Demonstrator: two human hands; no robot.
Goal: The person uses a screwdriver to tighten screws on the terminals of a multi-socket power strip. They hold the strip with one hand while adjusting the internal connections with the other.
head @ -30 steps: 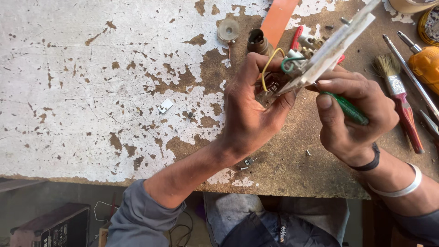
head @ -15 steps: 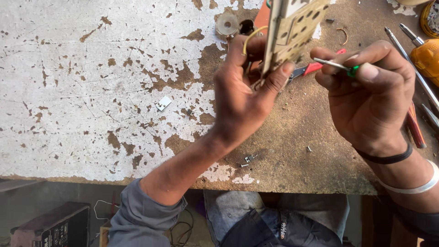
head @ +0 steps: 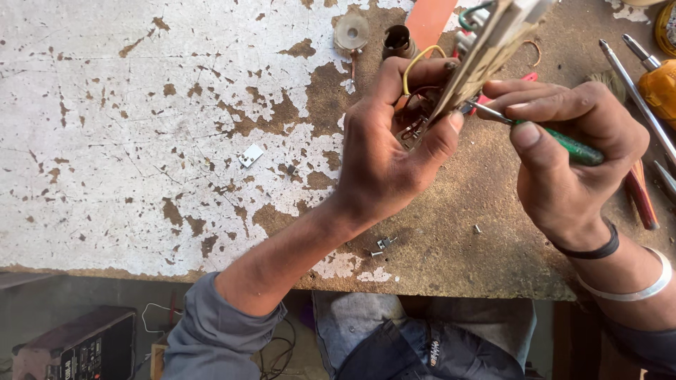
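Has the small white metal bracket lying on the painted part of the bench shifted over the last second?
No. The small white bracket lies in the same spot among the same bare brown patches in the peeling paint of the bench.

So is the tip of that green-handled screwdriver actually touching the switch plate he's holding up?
Touching. The head view shows the green-handled screwdriver, gripped in the right hand, with its metal tip running against the edge of the switch plate, which the left hand holds; no gap shows.

A worn bench (head: 141,105) with flaking white paint carries a small metal bracket (head: 251,155) at centre left. Far off lie a clear plastic spool (head: 351,32) and a dark cylinder (head: 398,42). Loose screws (head: 382,245) sit near the front edge; screwdrivers (head: 637,95) lie far right.
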